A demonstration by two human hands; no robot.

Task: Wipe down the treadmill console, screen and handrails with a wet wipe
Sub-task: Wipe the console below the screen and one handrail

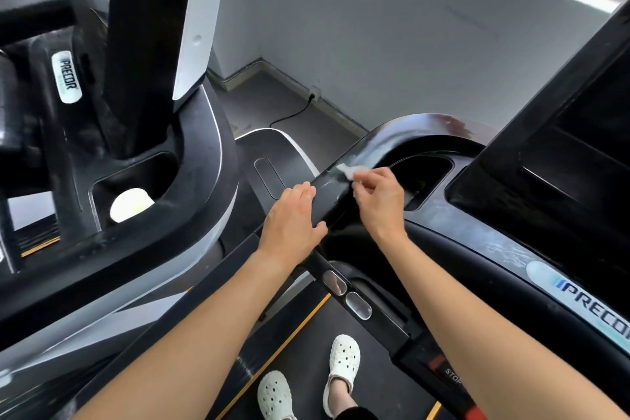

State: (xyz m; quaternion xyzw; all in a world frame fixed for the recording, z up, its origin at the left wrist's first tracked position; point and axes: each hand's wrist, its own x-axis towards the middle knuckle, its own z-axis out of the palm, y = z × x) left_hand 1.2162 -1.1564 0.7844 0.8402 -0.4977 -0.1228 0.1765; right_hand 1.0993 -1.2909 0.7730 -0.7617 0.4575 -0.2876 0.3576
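I stand on a black treadmill whose console (484, 235) curves across the right of the view, with its dark screen (566, 160) rising at the far right. My right hand (378, 201) pinches a small crumpled white wet wipe (351, 171) against the console's glossy left corner (402, 140), next to a cup-holder recess (426, 177). Wet streaks show on that surface. My left hand (293, 218) rests flat, fingers straight, on the left handrail (317, 262) just beside the right hand.
A second treadmill (112, 153) stands close on the left, with a pale round object (131, 204) in its tray. Metal grip sensors (347, 293) sit on the crossbar below my hands. My white clogs (342, 365) stand on the belt. A wall socket and cable (306, 102) lie beyond.
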